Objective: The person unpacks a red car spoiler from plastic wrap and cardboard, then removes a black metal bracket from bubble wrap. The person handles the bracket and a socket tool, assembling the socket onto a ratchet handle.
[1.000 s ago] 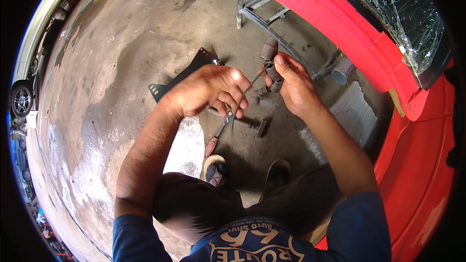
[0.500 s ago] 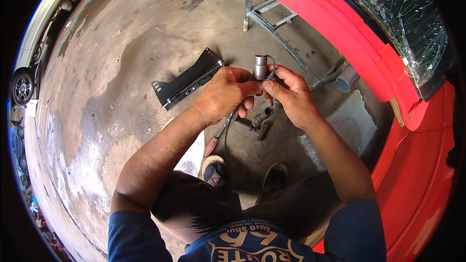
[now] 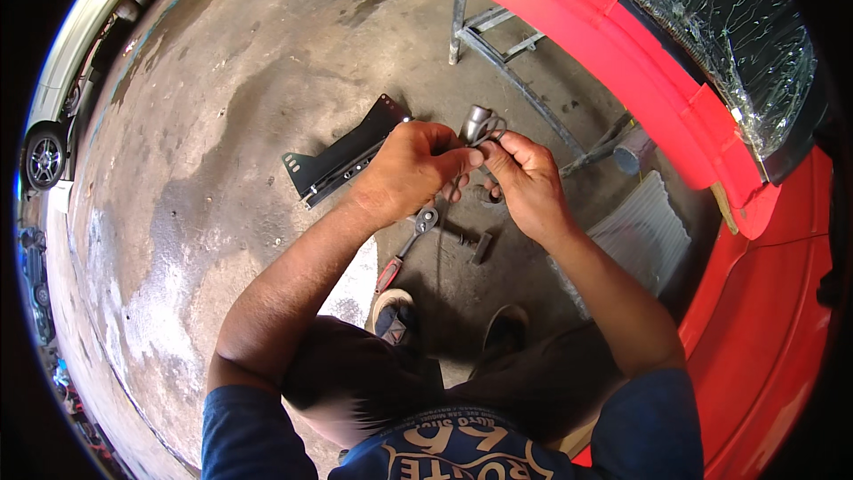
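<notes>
Both my hands meet in front of me over the floor. My left hand point(image 3: 410, 169) is closed, thumb against fingers, at the base of a shiny metal socket-like cylinder point(image 3: 477, 122) that tilts up and right. A thin dark cable point(image 3: 500, 127) loops beside the cylinder and hangs down below the hands. The thumb and fingers of my right hand point(image 3: 526, 180) pinch this cable close to my left thumb. My fingers partly hide the cylinder's lower end. Under the hands lie a ratchet wrench point(image 3: 401, 253) with a red handle and a dark metal T-shaped piece point(image 3: 481, 247).
A black metal bracket point(image 3: 342, 156) lies on the stained concrete floor beyond my left hand. To the right, a red car panel point(image 3: 586, 13) rests above a grey metal stand point(image 3: 524, 80). Clear plastic sheeting point(image 3: 644, 227) lies near my right forearm. A wheel point(image 3: 43, 158) shows far left.
The cylinder has tipped from upright to slanting, and the cable loop has turned over it. My right hand has shifted slightly down; the ratchet below shows more fully.
</notes>
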Action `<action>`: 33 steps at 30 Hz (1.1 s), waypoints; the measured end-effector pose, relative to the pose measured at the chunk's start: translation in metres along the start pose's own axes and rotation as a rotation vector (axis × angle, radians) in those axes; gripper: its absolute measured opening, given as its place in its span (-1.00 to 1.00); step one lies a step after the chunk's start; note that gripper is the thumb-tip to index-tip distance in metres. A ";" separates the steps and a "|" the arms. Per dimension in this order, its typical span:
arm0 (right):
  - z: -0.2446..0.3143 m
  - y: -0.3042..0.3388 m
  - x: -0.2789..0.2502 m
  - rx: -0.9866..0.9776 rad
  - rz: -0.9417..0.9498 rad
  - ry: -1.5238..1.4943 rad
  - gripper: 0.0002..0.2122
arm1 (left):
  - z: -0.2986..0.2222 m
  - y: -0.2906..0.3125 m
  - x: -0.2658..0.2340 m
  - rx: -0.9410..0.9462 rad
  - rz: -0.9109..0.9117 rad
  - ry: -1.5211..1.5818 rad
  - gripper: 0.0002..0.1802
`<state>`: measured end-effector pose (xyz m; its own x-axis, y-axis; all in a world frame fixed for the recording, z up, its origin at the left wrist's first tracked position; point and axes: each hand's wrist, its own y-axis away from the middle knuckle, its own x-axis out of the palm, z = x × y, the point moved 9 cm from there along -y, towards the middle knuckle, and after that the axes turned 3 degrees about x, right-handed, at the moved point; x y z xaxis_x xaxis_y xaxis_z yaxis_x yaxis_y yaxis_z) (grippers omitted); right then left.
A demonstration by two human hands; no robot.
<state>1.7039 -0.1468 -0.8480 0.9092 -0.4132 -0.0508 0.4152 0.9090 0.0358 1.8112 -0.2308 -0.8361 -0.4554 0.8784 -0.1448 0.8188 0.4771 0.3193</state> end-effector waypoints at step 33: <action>-0.061 0.001 -0.011 0.188 0.253 0.331 -0.75 | -0.021 0.003 -0.030 0.103 0.382 0.994 -0.48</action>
<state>1.6926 -0.1382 -0.9087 0.9363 -0.1122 -0.3328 0.2077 0.9411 0.2670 1.8195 -0.2563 -0.8110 -0.2051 0.5765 0.7909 0.9718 0.2160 0.0945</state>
